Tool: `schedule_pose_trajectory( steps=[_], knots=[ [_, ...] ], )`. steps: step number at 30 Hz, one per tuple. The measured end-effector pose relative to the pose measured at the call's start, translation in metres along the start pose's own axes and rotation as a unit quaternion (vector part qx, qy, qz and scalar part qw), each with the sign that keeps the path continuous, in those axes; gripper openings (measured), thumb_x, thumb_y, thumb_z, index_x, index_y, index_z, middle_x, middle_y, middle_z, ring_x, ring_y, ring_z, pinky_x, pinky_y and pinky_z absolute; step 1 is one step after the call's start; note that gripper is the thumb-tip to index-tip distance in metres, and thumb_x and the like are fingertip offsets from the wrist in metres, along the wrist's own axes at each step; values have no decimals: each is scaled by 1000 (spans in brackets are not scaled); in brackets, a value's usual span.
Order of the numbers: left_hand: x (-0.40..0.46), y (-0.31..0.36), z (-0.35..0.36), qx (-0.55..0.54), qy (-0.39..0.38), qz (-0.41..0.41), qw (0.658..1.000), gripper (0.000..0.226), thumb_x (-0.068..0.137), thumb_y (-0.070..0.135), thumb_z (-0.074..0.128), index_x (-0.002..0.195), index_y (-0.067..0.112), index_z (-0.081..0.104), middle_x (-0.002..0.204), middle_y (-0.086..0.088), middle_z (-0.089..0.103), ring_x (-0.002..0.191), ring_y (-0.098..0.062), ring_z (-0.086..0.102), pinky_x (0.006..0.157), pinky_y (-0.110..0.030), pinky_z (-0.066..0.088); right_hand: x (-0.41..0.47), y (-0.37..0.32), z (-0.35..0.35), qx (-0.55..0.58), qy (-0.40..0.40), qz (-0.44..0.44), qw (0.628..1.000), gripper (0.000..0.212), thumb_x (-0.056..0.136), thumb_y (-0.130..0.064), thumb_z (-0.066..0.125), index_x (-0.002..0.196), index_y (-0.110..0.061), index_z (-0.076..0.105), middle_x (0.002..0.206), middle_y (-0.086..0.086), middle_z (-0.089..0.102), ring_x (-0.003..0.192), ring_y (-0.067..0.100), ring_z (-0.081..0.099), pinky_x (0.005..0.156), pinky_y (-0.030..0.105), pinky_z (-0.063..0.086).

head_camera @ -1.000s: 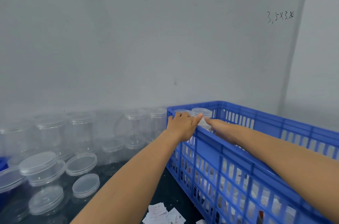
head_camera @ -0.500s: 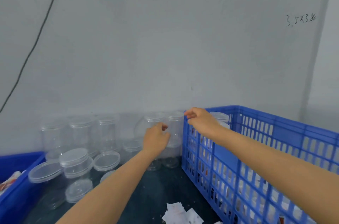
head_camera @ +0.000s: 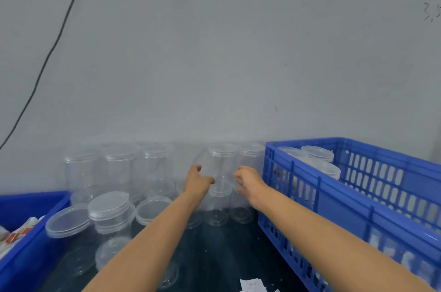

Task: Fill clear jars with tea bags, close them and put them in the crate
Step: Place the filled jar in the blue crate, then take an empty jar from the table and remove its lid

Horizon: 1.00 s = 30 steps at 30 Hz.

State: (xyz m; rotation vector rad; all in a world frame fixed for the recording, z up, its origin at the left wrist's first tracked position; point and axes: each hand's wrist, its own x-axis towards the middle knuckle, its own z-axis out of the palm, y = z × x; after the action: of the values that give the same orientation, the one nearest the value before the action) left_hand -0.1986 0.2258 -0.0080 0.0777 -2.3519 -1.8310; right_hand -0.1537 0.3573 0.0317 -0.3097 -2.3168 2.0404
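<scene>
At the far left a blue bin (head_camera: 28,239) holds tea bags (head_camera: 18,235), red-and-white sachets heaped against its near wall, probably parked there so a hand can scoop them without reaching across. Just right of it, on the dark tabletop (head_camera: 222,258), lie loose clear lids (head_camera: 68,220), some stacked rim on rim, set apart from their jars so each can be picked up once a jar is full. Behind them, along the grey wall, stands a row of empty clear jars (head_camera: 119,170), two tiers high.

The left hand (head_camera: 198,183) reaches into that row, thumb and fingers spread apart around the side of an upper jar (head_camera: 222,165), which stands on another jar; whether the fingers already press on the plastic I cannot tell. The right hand (head_camera: 248,183) comes in from the other side, fingers loosely curled and apart, beside the same jar and holding nothing. Two hands on one stacked jar suggests steadying it so the tier does not topple.

At the right the blue crate (head_camera: 334,198) stands beside the row, with lidded jars (head_camera: 317,153) already in its far corner. Loose paper slips (head_camera: 251,285) lie near the bottom edge.
</scene>
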Motion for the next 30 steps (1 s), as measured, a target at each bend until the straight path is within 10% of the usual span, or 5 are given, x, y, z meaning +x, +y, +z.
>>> schedule_pose_trajectory(
  steps=[5,17,30],
  knots=[
    [17,-11,18,-8,-18,8,1000,82,82,0,68,150,8,24,151,-13,37,135,-30,40,108,-35,36,20,21,13,8,-32,-9,999,62,96,-2,43,152,-10,18,158,9,21,143,27,26,117,41,26],
    [3,-13,15,38,4,113,993,98,75,15,83,151,10,22,147,-7,25,130,-18,38,97,-14,28,3,29,12,-6,-68,-61,996,60,96,-4,46,151,-12,23,155,5,30,137,16,34,115,32,26],
    [-116,-9,-61,-79,-11,91,993,83,72,18,85,136,18,33,131,3,42,120,-12,40,95,-26,36,-130,32,10,-75,-172,-131,973,62,94,1,46,147,-26,30,143,-4,38,131,7,39,104,25,35]
  ],
)
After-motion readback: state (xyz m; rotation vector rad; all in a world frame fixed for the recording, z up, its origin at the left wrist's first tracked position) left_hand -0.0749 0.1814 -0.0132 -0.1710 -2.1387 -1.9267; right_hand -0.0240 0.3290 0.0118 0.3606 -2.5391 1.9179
